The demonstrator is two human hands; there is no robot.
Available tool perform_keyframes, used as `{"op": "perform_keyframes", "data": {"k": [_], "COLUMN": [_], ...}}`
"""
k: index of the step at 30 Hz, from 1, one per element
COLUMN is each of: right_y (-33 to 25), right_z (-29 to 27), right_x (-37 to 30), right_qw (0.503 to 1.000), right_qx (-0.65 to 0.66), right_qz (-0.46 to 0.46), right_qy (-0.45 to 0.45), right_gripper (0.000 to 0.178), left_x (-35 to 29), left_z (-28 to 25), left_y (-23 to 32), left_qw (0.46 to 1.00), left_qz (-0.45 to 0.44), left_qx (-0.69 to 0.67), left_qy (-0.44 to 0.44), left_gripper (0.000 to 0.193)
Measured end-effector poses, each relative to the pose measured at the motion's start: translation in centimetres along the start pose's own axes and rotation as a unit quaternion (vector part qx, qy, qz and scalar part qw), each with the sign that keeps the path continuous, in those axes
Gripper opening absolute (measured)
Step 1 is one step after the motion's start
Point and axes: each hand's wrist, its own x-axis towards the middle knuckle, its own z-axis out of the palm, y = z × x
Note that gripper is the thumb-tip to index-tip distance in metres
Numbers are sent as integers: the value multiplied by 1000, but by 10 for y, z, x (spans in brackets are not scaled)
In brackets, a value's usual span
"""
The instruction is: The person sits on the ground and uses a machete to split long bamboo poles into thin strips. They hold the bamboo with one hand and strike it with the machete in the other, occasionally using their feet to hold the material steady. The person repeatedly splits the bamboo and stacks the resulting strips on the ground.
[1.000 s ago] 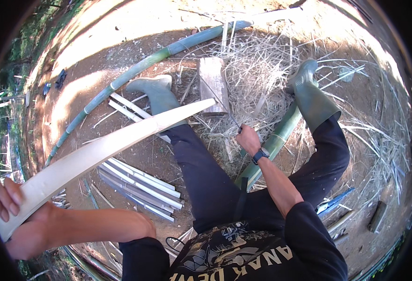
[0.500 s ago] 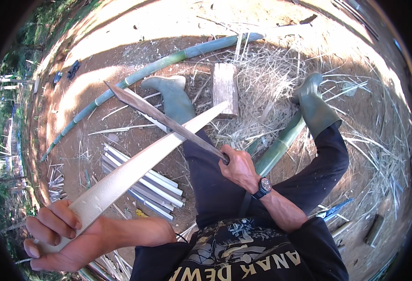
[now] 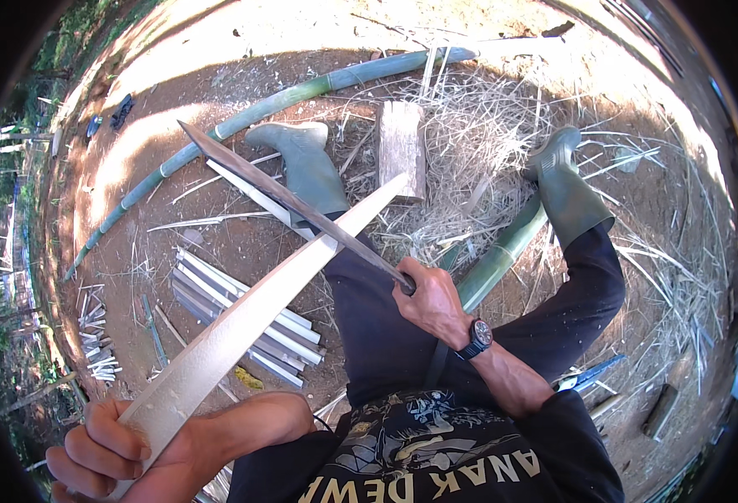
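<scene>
My left hand [image 3: 117, 457], at the lower left, is closed round the near end of a long pale bamboo strip [image 3: 243, 318]. The strip slants up and away to a narrow tip in front of the wooden block [image 3: 401, 155]. In my right hand [image 3: 432, 302], above my lap, is the handle of a machete [image 3: 272, 189]. Its dark blade points to the far left and crosses over the bamboo strip, seemingly touching it. A thin pale sliver [image 3: 247, 191] runs along the lower side of the blade; whether it joins the strip is hidden.
A long green bamboo pole [image 3: 293, 90] arcs across the far ground; a thicker bamboo piece [image 3: 503, 256] lies between my legs. Pale shavings [image 3: 478, 142] heap between my boots. Cut strips [image 3: 252, 318] lie left of my leg, with short sticks [image 3: 96, 335] beyond.
My left hand has shifted down and slightly right with the near end of the bamboo strip. The machete tip has moved slightly up and left; my right hand has barely moved.
</scene>
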Motion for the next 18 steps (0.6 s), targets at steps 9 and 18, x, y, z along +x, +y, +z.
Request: {"op": "perform_keyframes", "data": {"k": [9,18], "right_y": [8,24], "right_z": [0,5], "right_x": [-4,1], "right_qw": [1000,999], "right_qx": [-6,-37], "right_qz": [18,24], "right_qy": [-5,0], "right_gripper": [15,17], "left_x": [0,4], "left_z": [21,20], "left_y": [-7,-11], "left_qw": [999,1000], "left_qz": [2,20], "left_qx": [25,22], "left_qy": [20,9], "left_gripper": [18,23]}}
